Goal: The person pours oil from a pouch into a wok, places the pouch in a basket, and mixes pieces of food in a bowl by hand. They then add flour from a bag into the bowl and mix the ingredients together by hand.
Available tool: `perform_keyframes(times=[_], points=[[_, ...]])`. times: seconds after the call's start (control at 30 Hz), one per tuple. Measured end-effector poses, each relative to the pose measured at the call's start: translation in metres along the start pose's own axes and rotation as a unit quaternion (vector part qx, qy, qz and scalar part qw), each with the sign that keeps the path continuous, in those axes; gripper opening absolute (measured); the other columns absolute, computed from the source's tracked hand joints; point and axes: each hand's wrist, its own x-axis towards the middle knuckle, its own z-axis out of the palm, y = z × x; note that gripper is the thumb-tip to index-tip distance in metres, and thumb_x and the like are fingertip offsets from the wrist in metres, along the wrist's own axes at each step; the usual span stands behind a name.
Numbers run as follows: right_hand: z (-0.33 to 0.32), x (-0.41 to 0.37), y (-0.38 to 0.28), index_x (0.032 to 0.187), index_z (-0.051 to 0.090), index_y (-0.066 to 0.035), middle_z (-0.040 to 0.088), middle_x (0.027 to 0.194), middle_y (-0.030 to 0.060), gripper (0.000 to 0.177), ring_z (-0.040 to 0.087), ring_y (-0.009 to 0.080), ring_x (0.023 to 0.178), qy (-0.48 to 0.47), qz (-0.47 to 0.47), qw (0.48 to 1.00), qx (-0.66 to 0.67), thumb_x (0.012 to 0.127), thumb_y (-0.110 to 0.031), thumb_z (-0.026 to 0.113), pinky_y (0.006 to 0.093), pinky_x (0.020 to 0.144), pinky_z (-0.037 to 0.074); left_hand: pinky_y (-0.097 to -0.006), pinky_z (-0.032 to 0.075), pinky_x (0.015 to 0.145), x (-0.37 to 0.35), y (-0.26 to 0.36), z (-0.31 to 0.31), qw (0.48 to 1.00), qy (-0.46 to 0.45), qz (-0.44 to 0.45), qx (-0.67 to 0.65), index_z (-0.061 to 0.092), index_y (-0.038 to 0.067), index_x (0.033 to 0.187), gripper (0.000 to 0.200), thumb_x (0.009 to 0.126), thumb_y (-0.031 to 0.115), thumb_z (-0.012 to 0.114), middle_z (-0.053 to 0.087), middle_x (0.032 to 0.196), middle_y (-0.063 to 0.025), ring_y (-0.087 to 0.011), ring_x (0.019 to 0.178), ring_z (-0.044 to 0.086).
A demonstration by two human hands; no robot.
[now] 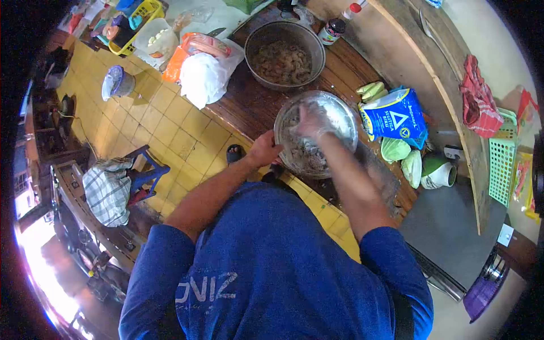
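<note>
A round metal bowl (350, 119) stands on the brown wooden counter, with pale flour and floured pieces inside. My left hand (265, 149) grips the bowl's left rim, its fingers closed on the edge. Inside the bowl is my right hand (311, 123), dusted with flour and blurred by motion; its fingertips are not clear. Just behind the bowl sits a dark pot (252, 48) holding brownish pieces in liquid. A blue and white flour packet (394, 115) lies to the right of the bowl.
Cabbages (395, 149) and a green and white jug (439, 173) are at the right. A dark-capped bottle (331, 32) stands behind the pot. White and orange bags (205, 76) lie at the counter's left edge. A blue stool (152, 173) with cloth stands on the tiled floor.
</note>
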Motion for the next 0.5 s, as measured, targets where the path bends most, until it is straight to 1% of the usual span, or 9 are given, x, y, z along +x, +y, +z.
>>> perform_keyframes(times=[0.07,0.13,0.17,0.23,0.27,0.37,0.4,0.43,0.5], points=[[0.012,-0.002,-0.014,0.137,0.042,-0.012,0.039,0.142,0.0190,0.078,0.038,0.0379,0.130,0.010,0.007,0.999,-0.038,0.071,-0.042,0.070,0.0492,0.109,0.031,-0.0326,0.055,0.052,-0.019,0.050,-0.009,0.999,-0.003,-0.047,-0.027,0.049,-0.001,0.112,0.027,0.088,0.008,0.057,0.066,0.083,-0.0135,-0.0184,0.059,0.065],[-0.011,-0.019,-0.024,0.128,0.054,-0.015,0.037,0.144,0.0154,0.063,0.033,0.0430,0.132,-0.235,-0.075,0.969,0.004,0.070,-0.035,0.071,0.0559,0.108,0.028,-0.0324,0.056,0.054,-0.027,0.065,-0.009,0.994,-0.009,-0.090,-0.055,0.049,-0.002,0.109,0.024,0.090,0.010,0.057,0.066,0.083,-0.0130,-0.0179,0.059,0.065],[-0.016,-0.032,-0.022,0.128,0.054,-0.015,0.037,0.144,0.0154,0.063,0.033,0.0430,0.132,-0.234,-0.070,0.970,0.004,0.070,-0.035,0.071,0.0559,0.108,0.028,-0.0328,0.056,0.054,-0.025,0.060,-0.007,0.994,0.004,-0.082,-0.071,0.049,-0.002,0.108,0.023,0.090,0.010,0.057,0.066,0.083,-0.0129,-0.0179,0.059,0.065],[-0.018,-0.076,-0.009,0.117,0.063,-0.020,0.035,0.146,0.0134,0.049,0.030,0.0456,0.133,-0.119,-0.160,0.980,-0.028,0.069,-0.025,0.068,0.0625,0.107,0.024,-0.0332,0.055,0.055,-0.024,0.057,-0.006,0.993,0.015,-0.074,-0.090,0.050,-0.002,0.107,0.023,0.090,0.010,0.057,0.066,0.083,-0.0128,-0.0179,0.060,0.065],[-0.010,-0.094,-0.002,0.129,0.051,-0.023,0.047,0.136,0.0150,0.062,0.040,0.0405,0.128,0.016,-0.160,0.980,-0.115,0.070,-0.018,0.065,0.0562,0.108,0.026,-0.0332,0.056,0.056,-0.025,0.059,-0.008,0.994,0.008,-0.074,-0.085,0.050,-0.002,0.109,0.024,0.089,0.009,0.058,0.066,0.085,-0.0132,-0.0186,0.061,0.066],[0.016,-0.076,0.006,0.133,0.047,-0.023,0.047,0.136,0.0152,0.067,0.039,0.0402,0.129,0.014,-0.063,0.992,-0.104,0.069,-0.015,0.065,0.0594,0.107,0.027,-0.0337,0.056,0.057,-0.021,0.047,-0.007,0.992,-0.020,-0.080,-0.099,0.050,-0.003,0.112,0.026,0.089,0.007,0.058,0.066,0.091,-0.0141,-0.0197,0.066,0.067],[0.014,-0.075,-0.004,0.136,0.042,-0.017,0.049,0.133,0.0162,0.071,0.041,0.0399,0.127,-0.002,0.073,0.997,-0.019,0.069,-0.016,0.065,0.0555,0.107,0.029,-0.0341,0.056,0.057,-0.015,0.039,-0.007,0.989,-0.039,-0.082,-0.117,0.050,-0.003,0.114,0.028,0.088,0.005,0.057,0.066,0.094,-0.0146,-0.0202,0.069,0.067],[0.014,-0.069,-0.007,0.136,0.042,-0.017,0.049,0.133,0.0162,0.071,0.041,0.0399,0.127,-0.002,0.076,0.997,-0.015,0.069,-0.016,0.065,0.0555,0.107,0.029,-0.0341,0.056,0.057,-0.011,0.033,-0.006,0.989,-0.043,-0.083,-0.114,0.050,-0.003,0.114,0.028,0.088,0.005,0.057,0.066,0.094,-0.0146,-0.0202,0.069,0.067],[0.009,-0.039,-0.002,0.127,0.054,-0.009,0.054,0.125,0.0229,0.057,0.052,0.0328,0.119,0.055,0.051,0.997,0.020,0.070,-0.010,0.057,0.0453,0.101,0.040,-0.0348,0.057,0.057,-0.008,0.025,-0.006,0.997,-0.033,0.012,-0.064,0.049,-0.002,0.118,0.031,0.088,0.002,0.055,0.065,0.098,-0.0156,-0.0213,0.073,0.067]])
